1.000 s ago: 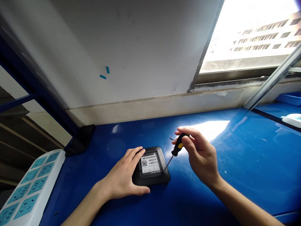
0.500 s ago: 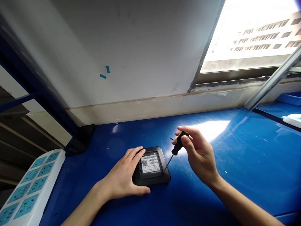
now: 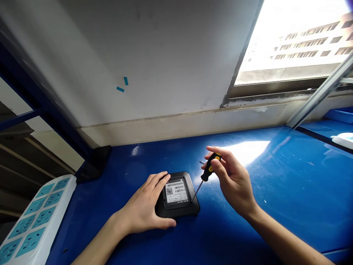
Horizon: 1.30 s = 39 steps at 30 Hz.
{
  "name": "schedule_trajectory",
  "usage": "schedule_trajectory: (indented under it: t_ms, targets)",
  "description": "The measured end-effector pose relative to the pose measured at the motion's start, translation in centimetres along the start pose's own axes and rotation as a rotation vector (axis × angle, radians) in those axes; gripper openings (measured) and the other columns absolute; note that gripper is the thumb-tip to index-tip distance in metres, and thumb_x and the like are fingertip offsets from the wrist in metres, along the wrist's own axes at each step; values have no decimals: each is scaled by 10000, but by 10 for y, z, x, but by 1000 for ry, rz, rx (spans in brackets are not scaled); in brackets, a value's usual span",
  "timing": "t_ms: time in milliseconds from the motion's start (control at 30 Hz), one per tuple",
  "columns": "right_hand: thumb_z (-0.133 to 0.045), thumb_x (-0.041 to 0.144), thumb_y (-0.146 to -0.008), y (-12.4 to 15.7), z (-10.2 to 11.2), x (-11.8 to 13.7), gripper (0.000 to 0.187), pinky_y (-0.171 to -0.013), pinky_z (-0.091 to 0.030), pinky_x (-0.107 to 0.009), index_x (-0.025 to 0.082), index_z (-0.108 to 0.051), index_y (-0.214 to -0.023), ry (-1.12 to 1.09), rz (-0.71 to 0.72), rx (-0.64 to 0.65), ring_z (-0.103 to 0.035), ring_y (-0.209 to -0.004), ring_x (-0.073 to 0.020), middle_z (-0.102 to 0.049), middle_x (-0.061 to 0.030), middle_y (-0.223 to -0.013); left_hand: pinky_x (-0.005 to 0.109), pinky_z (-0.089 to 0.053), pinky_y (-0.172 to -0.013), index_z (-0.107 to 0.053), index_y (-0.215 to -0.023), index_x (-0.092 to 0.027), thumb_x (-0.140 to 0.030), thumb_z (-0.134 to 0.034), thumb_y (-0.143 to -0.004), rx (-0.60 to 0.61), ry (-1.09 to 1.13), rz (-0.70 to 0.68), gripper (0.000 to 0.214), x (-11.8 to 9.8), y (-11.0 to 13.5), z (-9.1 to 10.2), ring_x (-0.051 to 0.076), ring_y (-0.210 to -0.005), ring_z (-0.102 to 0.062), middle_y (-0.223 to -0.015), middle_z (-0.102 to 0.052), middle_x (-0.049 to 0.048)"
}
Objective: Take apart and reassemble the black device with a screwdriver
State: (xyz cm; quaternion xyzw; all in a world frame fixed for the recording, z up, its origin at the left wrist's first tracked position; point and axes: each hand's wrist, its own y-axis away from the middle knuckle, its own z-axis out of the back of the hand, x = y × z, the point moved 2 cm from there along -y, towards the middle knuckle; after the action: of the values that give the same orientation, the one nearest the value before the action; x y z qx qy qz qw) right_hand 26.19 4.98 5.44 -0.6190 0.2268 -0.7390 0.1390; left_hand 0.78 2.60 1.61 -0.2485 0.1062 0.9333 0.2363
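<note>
A small black square device (image 3: pixel 179 206) lies upside down on the blue tabletop (image 3: pixel 275 191), its white label with a QR code facing up. My left hand (image 3: pixel 143 208) grips its left side, thumb along the near edge and fingers over the far corner. My right hand (image 3: pixel 234 182) pinches the black and yellow handle of a small screwdriver (image 3: pixel 207 170). The thin shaft slants down to the left, its tip at the device's right edge. A tiny dark screw (image 3: pixel 202 162) lies on the table just behind the handle.
A white power strip with teal sockets (image 3: pixel 33 221) hangs over the table's left edge. A black bracket (image 3: pixel 95 162) sits at the back left corner under the grey wall. A metal rail (image 3: pixel 317 95) and another white object (image 3: pixel 343 140) are at the far right by the window.
My right fingers have shifted slightly on the screwdriver handle, which moved a little up. The left hand and the device have stayed put.
</note>
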Motion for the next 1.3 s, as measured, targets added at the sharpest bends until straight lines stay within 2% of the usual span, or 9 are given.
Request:
schedule_trajectory:
  t_ms: [100, 167, 300, 467, 700, 1033, 1200, 1300]
  targets:
    - [-669, 399, -939, -1, 0, -1, 266, -607, -649, -269, 272, -682, -1173, 31, 1, -6, -727, -700, -147, -685, 10, -822, 579, -370, -1203, -290, -1613, -273, -619, -865, -685, -3, -4, -6, 1145, 0, 0, -1, 398, -1511, -302, -1659, -328, 109]
    - [-660, 382, -947, -2, 1, -1, 275, -587, -645, -261, 264, -674, -1195, 24, -11, 12, -716, -674, -140, -695, 10, -811, 580, -373, -1201, -288, -1613, -273, -617, -865, -685, -3, -2, -5, 1146, 0, 0, -1, 398, -1510, -302, -1661, -325, 109]
    - [-592, 350, -988, -5, 4, 1, 306, -548, -638, -261, 239, -623, -1272, -12, -27, 47, -727, -653, -137, -759, -37, -946, 558, -366, -1211, -289, -1614, -238, -623, -865, -681, 7, -9, 4, 1162, 0, -1, 0, 385, -1513, -296, -1664, -316, 117]
    - [-593, 330, -1000, -4, 6, 6, 251, -612, -673, -287, 256, -608, -1238, -106, -5, -46, -769, -718, -151, -761, -45, -1042, 554, -367, -1210, -286, -1617, -216, -620, -857, -690, 17, -18, 26, 1161, -4, -2, -1, 385, -1515, -290, -1665, -308, 131]
    - [-609, 308, -998, 10, -16, 3, 197, -635, -688, -281, 290, -611, -1194, -267, -44, 128, -789, -782, -160, -750, -30, -1077, 552, -370, -1207, -333, -1596, -192, -606, -874, -660, 5, -30, -14, 1157, -14, -3, -10, 387, -1509, -289, -1653, -326, 155]
    - [-614, 266, -993, 20, -22, -2, 227, -703, -683, -271, 334, -623, -1210, -233, 11, 153, -782, -795, -144, -749, -16, -1099, 561, -385, -1195, -342, -1591, -178, -628, -881, -632, 5, -30, -31, 1188, -12, -5, -12, 399, -1500, -299, -1647, -329, 172]
    - [-726, 224, -908, 18, -19, 2, 249, -655, -655, -195, 327, -721, -1135, -182, 81, 83, -731, -739, -97, -699, 16, -990, 565, -381, -1198, -336, -1593, -194, -647, -864, -650, -5, -30, -38, 1173, -10, -4, -14, 399, -1501, -298, -1650, -327, 163]
    - [-684, 226, -941, 17, -18, 2, 253, -678, -659, -212, 331, -722, -1168, -153, 69, 88, -742, -756, -105, -722, 6, -999, 563, -378, -1201, -342, -1589, -191, -628, -874, -646, -5, -34, -35, 1167, -11, -4, -14, 398, -1500, -302, -1647, -332, 164]
